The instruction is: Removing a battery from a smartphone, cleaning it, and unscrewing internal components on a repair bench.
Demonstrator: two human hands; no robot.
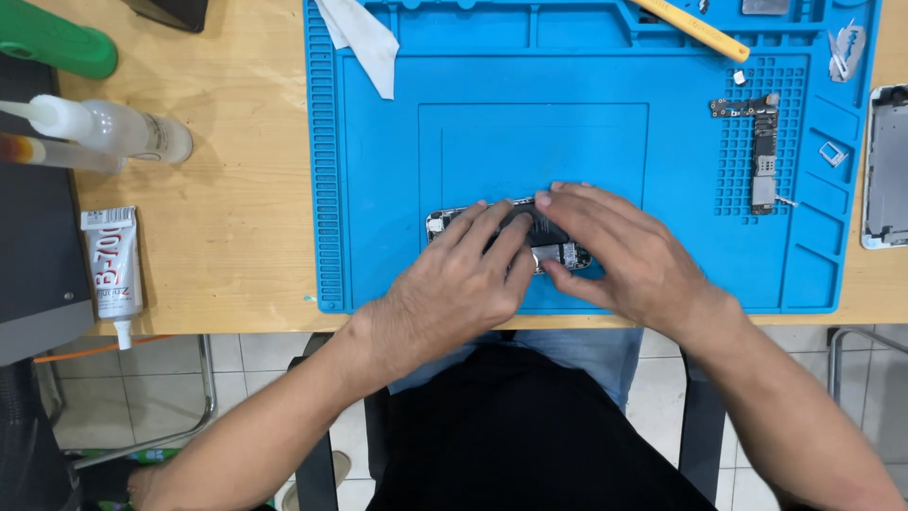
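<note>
Near the front edge of the blue repair mat [378, 189], left hand [459, 284] and right hand [619, 251] press curled fingertips onto an opened phone chassis [558, 251]; logic board [762, 151] lies toward the right edge.

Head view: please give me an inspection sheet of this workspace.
Surface: wooden table with a blue mat on it.
Job's things: opened phone lying on the mat, largely covered by both hands.
Clutter: circuit board, cloth, yellow tool and small metal parts on the mat; phone shell at its right edge; glue tube, two bottles and a green handle at left.
Grippers: left hand and right hand both press fingers on the phone.
Cables: nothing seen.
Surroundings: tiled floor, chair frames.
</note>
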